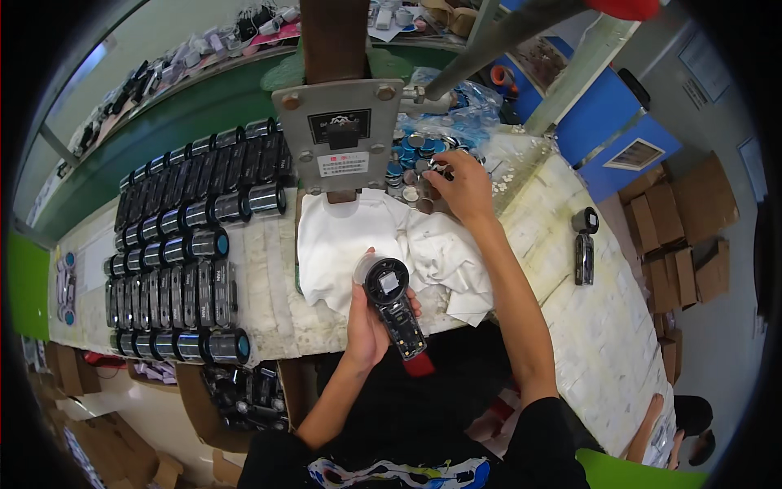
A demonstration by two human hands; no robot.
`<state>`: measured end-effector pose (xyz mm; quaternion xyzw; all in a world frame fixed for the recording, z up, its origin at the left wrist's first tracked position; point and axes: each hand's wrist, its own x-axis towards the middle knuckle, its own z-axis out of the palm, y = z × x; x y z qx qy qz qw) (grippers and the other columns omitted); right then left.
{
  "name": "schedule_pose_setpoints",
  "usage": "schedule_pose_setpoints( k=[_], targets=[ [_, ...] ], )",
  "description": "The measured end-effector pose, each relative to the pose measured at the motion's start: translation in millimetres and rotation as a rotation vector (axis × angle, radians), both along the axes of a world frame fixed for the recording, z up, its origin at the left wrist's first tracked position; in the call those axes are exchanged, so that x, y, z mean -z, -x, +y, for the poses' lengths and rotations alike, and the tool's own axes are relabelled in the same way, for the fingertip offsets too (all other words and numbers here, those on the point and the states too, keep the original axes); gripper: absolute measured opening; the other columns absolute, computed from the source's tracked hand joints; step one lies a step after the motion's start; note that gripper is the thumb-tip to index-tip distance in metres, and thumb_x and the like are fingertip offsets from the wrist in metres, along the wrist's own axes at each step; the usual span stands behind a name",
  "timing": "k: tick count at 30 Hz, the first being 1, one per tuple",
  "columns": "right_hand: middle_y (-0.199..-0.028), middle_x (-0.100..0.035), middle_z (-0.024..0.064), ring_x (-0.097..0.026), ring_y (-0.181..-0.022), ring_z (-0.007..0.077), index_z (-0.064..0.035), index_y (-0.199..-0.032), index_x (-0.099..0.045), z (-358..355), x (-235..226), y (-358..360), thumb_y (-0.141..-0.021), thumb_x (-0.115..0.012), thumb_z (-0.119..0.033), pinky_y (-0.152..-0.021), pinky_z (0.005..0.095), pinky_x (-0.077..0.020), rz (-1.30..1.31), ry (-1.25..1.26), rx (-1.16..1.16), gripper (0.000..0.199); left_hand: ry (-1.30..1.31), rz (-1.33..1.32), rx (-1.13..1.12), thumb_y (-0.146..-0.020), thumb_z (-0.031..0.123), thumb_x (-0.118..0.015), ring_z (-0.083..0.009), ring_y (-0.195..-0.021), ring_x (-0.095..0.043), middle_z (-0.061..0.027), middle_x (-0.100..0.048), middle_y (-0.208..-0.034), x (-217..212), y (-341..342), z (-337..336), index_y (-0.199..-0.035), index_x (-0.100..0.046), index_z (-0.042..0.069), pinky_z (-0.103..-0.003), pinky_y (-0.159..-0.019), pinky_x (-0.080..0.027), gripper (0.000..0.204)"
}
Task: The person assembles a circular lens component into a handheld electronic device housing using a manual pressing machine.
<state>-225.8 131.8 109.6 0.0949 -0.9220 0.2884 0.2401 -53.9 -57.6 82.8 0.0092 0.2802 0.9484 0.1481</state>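
Looming closest, a grey press (340, 134) overhangs the bench (586, 350). Rows of black devices (204, 244) at left look further along; the handheld device (396, 308), circuitry bare, clasped near the bench edge by the curled left hand (366, 330), seems unfinished. The right hand (466, 187) nearly pinches at far discs (408, 160); whether it grips one, I cannot tell.

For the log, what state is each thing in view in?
Handheld device: tilted, handle interior exposed, held in left hand
Right hand: at the discs, fingertips together; grip unclear
Discs: loosely heaped
White cloth: spread, rumpled on its right
Black devices: lying in rows
Carton: open, holding black parts
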Motion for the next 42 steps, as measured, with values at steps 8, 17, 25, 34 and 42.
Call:
schedule_pose_setpoints(
  k=[8,17,25,34,42],
  targets=[
    [-0.091,-0.067,0.0102,-0.060,-0.083,0.0273,-0.0035,-0.090,-0.068,59,-19,-101,-0.072,-0.072,-0.016,-0.074,0.0364,-0.0474,0.012,0.061,0.181,0.023,0.056,-0.084,-0.006,-0.095,0.062,-0.019,-0.0233,-0.083,-0.059,-0.0111,-0.058,-0.094,2,-1,-2,-0.109,-0.050,0.002,-0.037,-0.074,-0.051,0.069],
    [-0.098,-0.067,0.0086,-0.060,-0.087,0.0258,-0.0031,-0.089,-0.069,90,-4,-147,-0.074,-0.068,-0.012,-0.077,0.0343,-0.0463,0.032,-0.069,0.149,0.017,-0.141,-0.179,0.140,-0.096,0.059,-0.021,-0.0243,-0.080,-0.059,-0.0110,-0.058,-0.094,-10,-11,10,-0.116,-0.049,0.004,-0.038,-0.072,-0.050,0.065],
    [-0.097,-0.068,0.0126,-0.065,-0.088,0.0256,0.0001,-0.088,-0.069,56,-24,-162,-0.072,-0.071,-0.003,-0.079,0.0317,-0.0501,0.068,0.207,0.119,0.017,0.013,-0.129,0.192,-0.096,0.059,-0.023,-0.0234,-0.091,-0.059,-0.0124,-0.057,-0.100,8,-12,25,-0.132,-0.039,0.010,-0.043,-0.078,-0.053,0.063],
    [-0.097,-0.067,0.0113,-0.062,-0.083,0.0244,0.0013,-0.087,-0.069,-39,-24,-186,-0.065,-0.076,0.002,-0.069,0.0307,-0.0505,0.157,0.298,-0.134,0.023,0.062,-0.141,0.112,-0.099,0.052,-0.021,-0.0238,-0.119,-0.049,-0.0093,-0.047,-0.131,8,-13,26,-0.145,-0.023,0.015,-0.040,-0.100,-0.042,0.059],
    [-0.099,-0.067,0.0108,-0.061,-0.086,0.0243,0.0022,-0.087,-0.069,-47,-20,-184,-0.065,-0.075,0.002,-0.071,0.0301,-0.0497,0.123,0.273,-0.154,0.023,-0.055,-0.156,0.090,-0.101,0.044,-0.028,-0.0188,-0.117,-0.048,-0.0090,-0.045,-0.131,2,-14,26,-0.145,-0.023,0.014,-0.037,-0.098,-0.042,0.053]
  ],
)
